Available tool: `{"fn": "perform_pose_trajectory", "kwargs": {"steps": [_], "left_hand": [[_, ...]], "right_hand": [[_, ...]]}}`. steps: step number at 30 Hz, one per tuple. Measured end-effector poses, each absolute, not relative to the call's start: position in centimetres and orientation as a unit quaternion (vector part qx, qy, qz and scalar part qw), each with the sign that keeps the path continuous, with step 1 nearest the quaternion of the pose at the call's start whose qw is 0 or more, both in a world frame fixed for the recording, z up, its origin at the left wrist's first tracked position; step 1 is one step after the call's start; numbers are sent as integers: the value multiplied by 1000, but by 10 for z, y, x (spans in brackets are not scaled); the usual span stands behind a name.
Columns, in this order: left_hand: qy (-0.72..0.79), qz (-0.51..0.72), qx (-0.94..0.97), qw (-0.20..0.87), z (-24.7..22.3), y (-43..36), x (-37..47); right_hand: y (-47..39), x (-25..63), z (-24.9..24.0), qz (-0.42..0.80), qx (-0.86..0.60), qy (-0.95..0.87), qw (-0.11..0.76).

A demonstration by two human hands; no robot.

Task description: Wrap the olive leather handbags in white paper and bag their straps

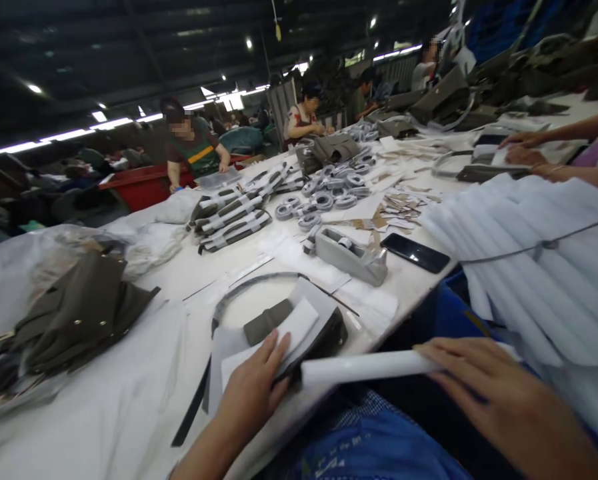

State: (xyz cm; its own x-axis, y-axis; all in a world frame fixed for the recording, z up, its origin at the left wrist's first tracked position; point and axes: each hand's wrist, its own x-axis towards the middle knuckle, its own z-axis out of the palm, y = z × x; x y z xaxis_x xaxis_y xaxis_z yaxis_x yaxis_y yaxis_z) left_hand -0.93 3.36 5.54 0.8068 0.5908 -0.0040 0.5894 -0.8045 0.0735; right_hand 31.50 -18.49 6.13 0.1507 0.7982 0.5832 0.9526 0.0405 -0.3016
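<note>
My left hand lies with its fingers stretched out flat on a white foam sheet, which rests on a dark olive bag. The bag sits at the table's near edge, its grey-wrapped handle arching away from me and a dark strap hanging toward the front. Beyond the edge, my right hand grips a folded white foam sheet between thumb and fingers. That sheet's free end points left, close to the bag.
A tape dispenser and a phone lie beyond the bag. Stacked foam sheets tied with cord stand at right. Olive bags lie at left, wrapped straps and grey rolls farther back. A co-worker's hands work at right.
</note>
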Motion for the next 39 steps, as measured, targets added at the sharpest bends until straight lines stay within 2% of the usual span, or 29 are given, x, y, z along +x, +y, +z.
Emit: {"fn": "perform_pose_trajectory", "kwargs": {"steps": [3, 9, 15, 20, 23, 28, 39], "left_hand": [[319, -57, 941, 95, 82, 44, -5], [320, -60, 936, 134, 101, 47, -1], [324, -8, 940, 109, 76, 33, -6], [319, 82, 944, 13, 36, 22, -11], [318, 112, 941, -27, 23, 15, -8], [326, 126, 935, -58, 20, 9, -3], [394, 34, 918, -23, 32, 1, 37]], "right_hand": [[-140, 265, 47, -108, -613, -729, 284], [-87, 210, 20, -157, -535, -753, 350], [-58, 178, 4, -154, -507, -736, 421], [-62, 182, 1, -94, -469, -755, 450], [-68, 203, 17, -91, -447, -785, 420], [-47, 240, 39, -134, -476, -826, 273], [-35, 246, 4, -134, -473, -806, 330]]}}
